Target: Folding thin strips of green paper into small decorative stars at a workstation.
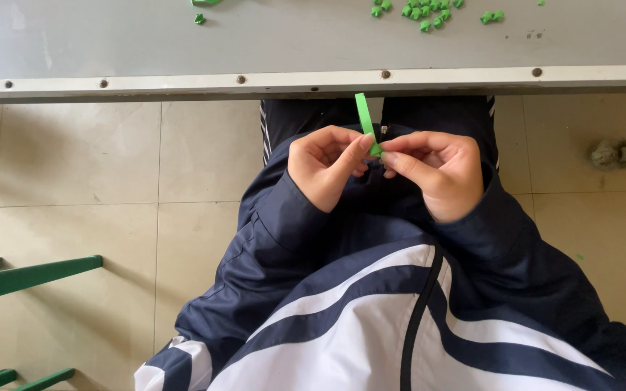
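Navy-and-white jacket [371, 318] filled the near view; beyond lay the grey table [313, 43], bearing scattered small green folded pieces [429, 11], no container visible. Left hand [325, 174] and right hand [436, 174] met over the lap, fingertips pinched together on a green paper strip [365, 119] standing upward. Light, thin and easily creased, it seemed best held near its folded lower end.

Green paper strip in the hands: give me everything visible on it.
The green paper strip is narrow, flat and bright green, and looks like thin paper. Its lower end is pinched between the fingertips of the left hand and the right hand, where it seems folded into a small knot, partly hidden. The free end sticks up, tilted slightly left, toward the grey table's edge. It is held above the person's lap, touching nothing but the fingers.
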